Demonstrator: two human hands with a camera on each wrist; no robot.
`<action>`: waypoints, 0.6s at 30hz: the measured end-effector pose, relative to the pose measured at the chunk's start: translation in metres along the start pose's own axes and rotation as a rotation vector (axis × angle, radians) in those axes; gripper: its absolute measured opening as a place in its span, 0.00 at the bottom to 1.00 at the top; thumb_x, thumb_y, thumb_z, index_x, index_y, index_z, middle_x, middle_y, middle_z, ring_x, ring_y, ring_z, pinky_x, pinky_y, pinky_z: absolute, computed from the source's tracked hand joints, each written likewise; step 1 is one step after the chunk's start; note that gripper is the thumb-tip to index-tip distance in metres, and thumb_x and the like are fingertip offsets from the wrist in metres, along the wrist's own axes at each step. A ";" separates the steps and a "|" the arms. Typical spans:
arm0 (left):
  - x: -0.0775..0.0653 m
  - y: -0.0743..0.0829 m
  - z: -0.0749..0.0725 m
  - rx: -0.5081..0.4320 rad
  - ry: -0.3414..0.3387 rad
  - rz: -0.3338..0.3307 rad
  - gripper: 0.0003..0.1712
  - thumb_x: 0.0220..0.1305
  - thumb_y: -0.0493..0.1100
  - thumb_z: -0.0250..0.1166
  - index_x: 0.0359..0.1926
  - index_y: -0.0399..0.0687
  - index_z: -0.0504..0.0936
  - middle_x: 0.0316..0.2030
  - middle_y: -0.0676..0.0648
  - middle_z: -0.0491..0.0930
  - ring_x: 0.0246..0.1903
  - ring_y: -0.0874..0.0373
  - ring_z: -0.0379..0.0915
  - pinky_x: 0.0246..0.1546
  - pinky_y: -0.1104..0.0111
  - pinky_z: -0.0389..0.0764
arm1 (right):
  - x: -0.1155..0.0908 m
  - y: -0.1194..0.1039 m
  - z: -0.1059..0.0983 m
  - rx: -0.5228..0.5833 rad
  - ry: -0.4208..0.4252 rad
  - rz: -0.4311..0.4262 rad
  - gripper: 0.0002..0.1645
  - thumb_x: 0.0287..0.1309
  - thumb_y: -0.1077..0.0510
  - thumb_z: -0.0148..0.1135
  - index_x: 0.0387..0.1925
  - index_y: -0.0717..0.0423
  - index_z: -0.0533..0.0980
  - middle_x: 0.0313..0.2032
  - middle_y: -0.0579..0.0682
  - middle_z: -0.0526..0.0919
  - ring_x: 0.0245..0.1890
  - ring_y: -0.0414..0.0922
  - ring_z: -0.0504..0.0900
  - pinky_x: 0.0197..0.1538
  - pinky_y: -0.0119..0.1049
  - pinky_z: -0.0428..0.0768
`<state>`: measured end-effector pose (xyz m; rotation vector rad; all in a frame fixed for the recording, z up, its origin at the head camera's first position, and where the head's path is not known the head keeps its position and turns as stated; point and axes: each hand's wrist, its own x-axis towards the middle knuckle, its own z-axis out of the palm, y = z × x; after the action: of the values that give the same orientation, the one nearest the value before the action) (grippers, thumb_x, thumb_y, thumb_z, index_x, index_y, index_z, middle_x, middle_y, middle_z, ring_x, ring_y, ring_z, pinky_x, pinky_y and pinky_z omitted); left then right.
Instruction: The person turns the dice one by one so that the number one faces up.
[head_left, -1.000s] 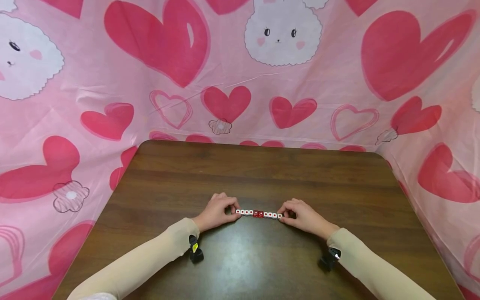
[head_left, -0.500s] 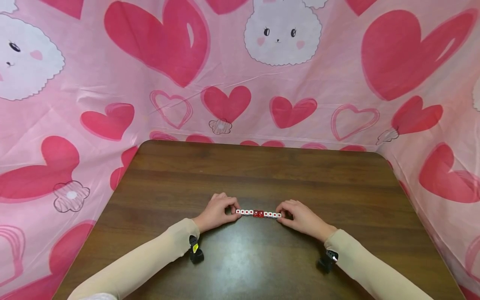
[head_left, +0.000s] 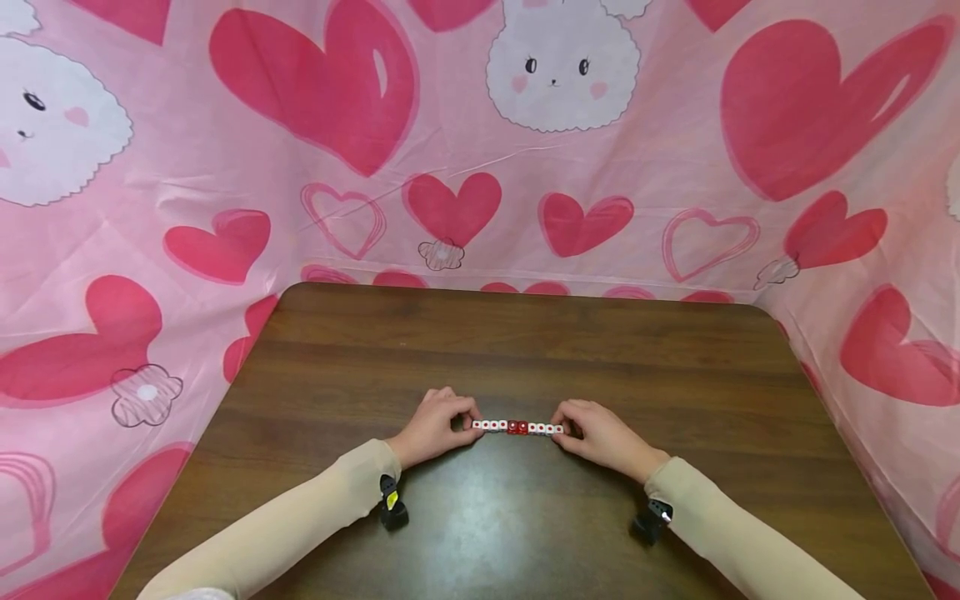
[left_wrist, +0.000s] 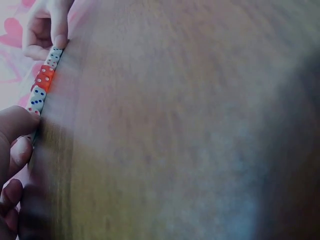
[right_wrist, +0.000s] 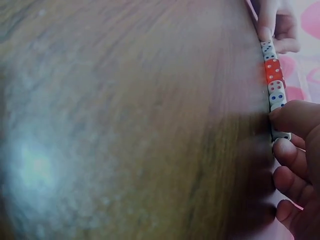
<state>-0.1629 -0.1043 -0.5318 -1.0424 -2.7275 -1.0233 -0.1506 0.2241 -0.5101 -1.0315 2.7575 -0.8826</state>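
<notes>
A straight row of dice [head_left: 494, 425] runs side to side between my hands. White dice make up both ends, with two red dice [head_left: 517, 427] in the middle. My left hand [head_left: 433, 427] pinches the left end between thumb and fingers. At the opposite end, the thumb and index finger of my right hand [head_left: 604, 438] pinch the last white dice. Seen from the left wrist, the red dice [left_wrist: 43, 77] sit beyond white dice with blue and red pips. The right wrist view shows a white die [right_wrist: 277, 96] with blue pips near my thumb, which covers part of the row.
The brown wooden table [head_left: 480, 350] extends behind and in front of the row. Pink cloth [head_left: 450, 100] with hearts and white animal faces hangs around the back and sides. A black wrist camera [head_left: 393, 510] is strapped at the left cuff, another camera [head_left: 651, 525] at the right.
My right hand has moved slightly left, and the rightmost die now sits closer in line with the row. The left hand stays at its end.
</notes>
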 end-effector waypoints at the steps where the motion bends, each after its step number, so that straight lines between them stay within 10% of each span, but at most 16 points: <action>1: 0.000 0.000 0.000 0.002 0.002 0.002 0.10 0.61 0.47 0.78 0.33 0.62 0.81 0.25 0.67 0.74 0.31 0.67 0.61 0.47 0.60 0.63 | 0.000 0.000 0.000 -0.003 0.001 0.001 0.10 0.62 0.58 0.74 0.37 0.43 0.79 0.29 0.34 0.73 0.30 0.33 0.70 0.36 0.32 0.72; 18: -0.002 0.001 -0.005 0.007 -0.035 -0.008 0.10 0.65 0.48 0.75 0.42 0.59 0.82 0.26 0.67 0.72 0.31 0.67 0.60 0.49 0.58 0.64 | 0.002 -0.002 0.001 0.000 -0.009 -0.008 0.11 0.62 0.56 0.75 0.42 0.47 0.79 0.30 0.36 0.72 0.32 0.34 0.69 0.39 0.32 0.71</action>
<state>-0.1616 -0.1079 -0.5282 -1.0600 -2.7630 -1.0052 -0.1506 0.2216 -0.5102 -1.0443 2.7480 -0.8767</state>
